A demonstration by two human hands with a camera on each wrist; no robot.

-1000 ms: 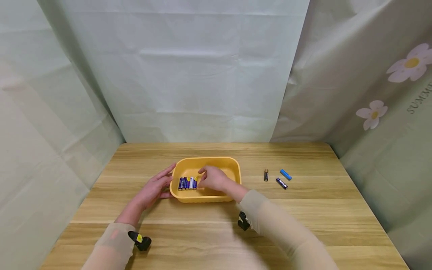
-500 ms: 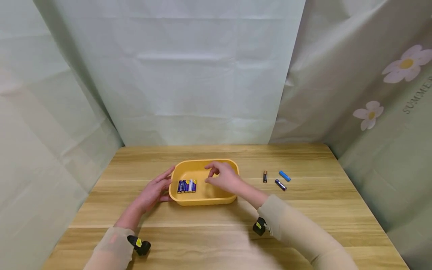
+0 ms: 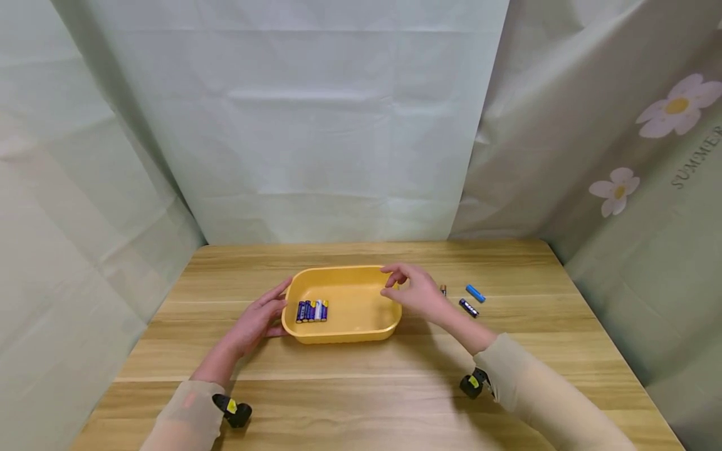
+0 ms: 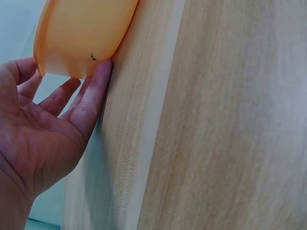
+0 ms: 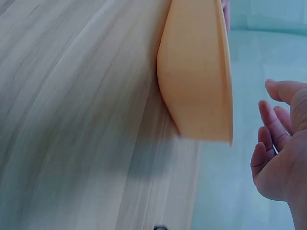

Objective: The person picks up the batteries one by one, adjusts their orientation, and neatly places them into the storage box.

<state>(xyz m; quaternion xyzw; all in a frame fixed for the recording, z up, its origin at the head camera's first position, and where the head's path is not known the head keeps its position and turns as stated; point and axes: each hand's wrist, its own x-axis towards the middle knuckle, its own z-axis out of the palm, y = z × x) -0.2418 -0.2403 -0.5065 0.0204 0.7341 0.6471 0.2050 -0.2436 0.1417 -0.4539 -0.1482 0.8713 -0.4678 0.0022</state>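
A yellow plastic basket (image 3: 361, 307) stands on the wooden table. Inside, at its left end, several AA-size batteries (image 3: 312, 311) lie side by side, mostly dark blue, one whitish. My left hand (image 3: 261, 321) touches the basket's left end with fingers spread and fairly straight; the left wrist view shows its fingertips against the outer wall (image 4: 91, 38). Over the basket's right rim hovers my right hand (image 3: 420, 293), fingers loosely bent, nothing between them. In the right wrist view that hand is apart from the basket wall (image 5: 196, 76).
Right of the basket lie three loose batteries: a black one with a copper end (image 3: 443, 290), partly behind my right hand, a light blue one (image 3: 476, 293) and a dark blue one (image 3: 469, 308). Pale cloth curtains (image 3: 338, 156) hang behind and beside the table (image 3: 350, 388).
My right hand has left the row of batteries, risen and moved right to the basket's right rim. The left hand stays at the basket's left end.
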